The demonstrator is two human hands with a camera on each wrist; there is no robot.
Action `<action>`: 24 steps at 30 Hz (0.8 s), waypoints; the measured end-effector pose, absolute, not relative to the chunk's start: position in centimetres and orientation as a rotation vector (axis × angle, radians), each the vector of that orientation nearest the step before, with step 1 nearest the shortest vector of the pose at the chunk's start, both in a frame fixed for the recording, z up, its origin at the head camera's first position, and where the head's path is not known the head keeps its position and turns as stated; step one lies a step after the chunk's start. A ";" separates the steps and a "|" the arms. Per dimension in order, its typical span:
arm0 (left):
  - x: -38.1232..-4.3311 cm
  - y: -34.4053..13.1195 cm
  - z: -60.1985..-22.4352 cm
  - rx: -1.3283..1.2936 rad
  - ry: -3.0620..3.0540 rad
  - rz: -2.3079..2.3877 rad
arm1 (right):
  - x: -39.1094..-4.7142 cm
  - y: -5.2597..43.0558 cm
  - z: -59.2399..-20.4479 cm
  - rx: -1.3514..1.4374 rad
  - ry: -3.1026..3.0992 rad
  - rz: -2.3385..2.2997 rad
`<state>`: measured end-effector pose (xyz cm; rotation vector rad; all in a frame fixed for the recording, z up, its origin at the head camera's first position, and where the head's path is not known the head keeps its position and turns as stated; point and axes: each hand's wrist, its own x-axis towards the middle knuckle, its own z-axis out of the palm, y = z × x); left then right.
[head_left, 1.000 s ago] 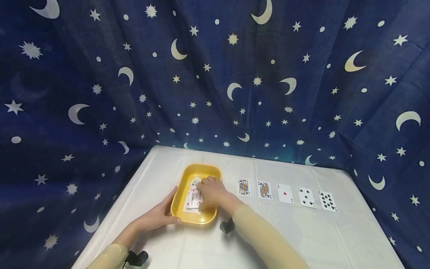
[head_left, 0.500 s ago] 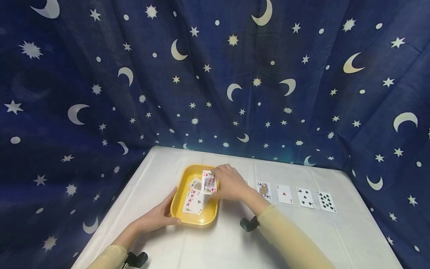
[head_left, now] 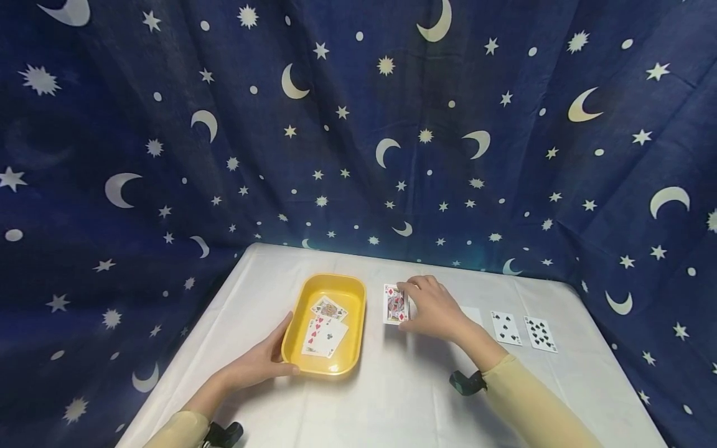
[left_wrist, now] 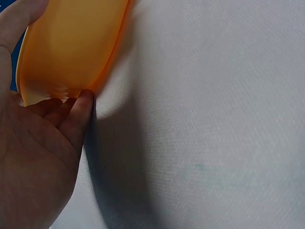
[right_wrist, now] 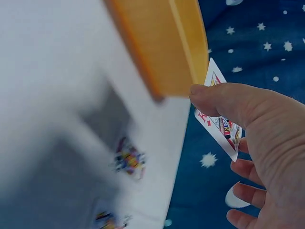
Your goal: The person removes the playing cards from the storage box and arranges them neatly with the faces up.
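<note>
My right hand [head_left: 439,309] pinches a king of diamonds [head_left: 395,305] by its right side, thumb at one edge, holding it face up above the cloth right of a yellow tray [head_left: 335,373]. In the right wrist view the king [right_wrist: 224,131] sits between thumb and fingers. At the tray's left side my left hand [head_left: 260,358] grips it, thumb and fingers spread around the wall. Inside the tray lie several loose playing cards: a face card [head_left: 329,308], a hearts card [head_left: 311,339] and, overlapping that, a clubs card [head_left: 332,338].
A row of cards lies on the white tablecloth [head_left: 403,392]: spot cards [head_left: 506,328] [right_wrist: 128,160] at right, a mostly covered card [head_left: 472,314] behind my right arm. Blurred face cards [right_wrist: 129,158] show in the right wrist view. A blue star-and-moon curtain [head_left: 358,124] hangs behind.
My right hand has lifted the king of diamonds out of the tray and carried it right, over to the left end of the card row. My left hand stays on the tray.
</note>
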<state>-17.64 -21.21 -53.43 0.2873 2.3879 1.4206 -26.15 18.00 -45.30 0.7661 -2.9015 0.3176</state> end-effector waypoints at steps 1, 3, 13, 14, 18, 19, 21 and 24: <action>-17.7 -21.2 -53.5 0.290 2.385 1.424 | -25.9 18.4 -45.6 0.771 -2.905 0.317; -17.7 -21.3 -53.6 0.292 2.382 1.424 | -25.5 19.2 -46.4 0.780 -2.910 0.304; -17.7 -21.3 -53.8 0.322 2.423 1.382 | -23.0 20.6 -49.9 0.807 -2.927 0.286; -17.7 -21.2 -53.8 0.325 2.423 1.386 | -22.7 20.6 -50.1 0.816 -2.928 0.288; -17.7 -21.2 -53.7 0.311 2.406 1.401 | -21.9 20.8 -51.1 0.839 -2.942 0.298; -17.7 -21.2 -53.7 0.308 2.401 1.404 | -21.7 20.9 -51.3 0.842 -2.950 0.306; -17.7 -21.2 -53.6 0.295 2.392 1.409 | -21.5 21.0 -51.8 0.854 -2.956 0.315; -17.7 -21.2 -53.7 0.290 2.386 1.420 | -21.3 21.0 -52.3 0.869 -2.961 0.305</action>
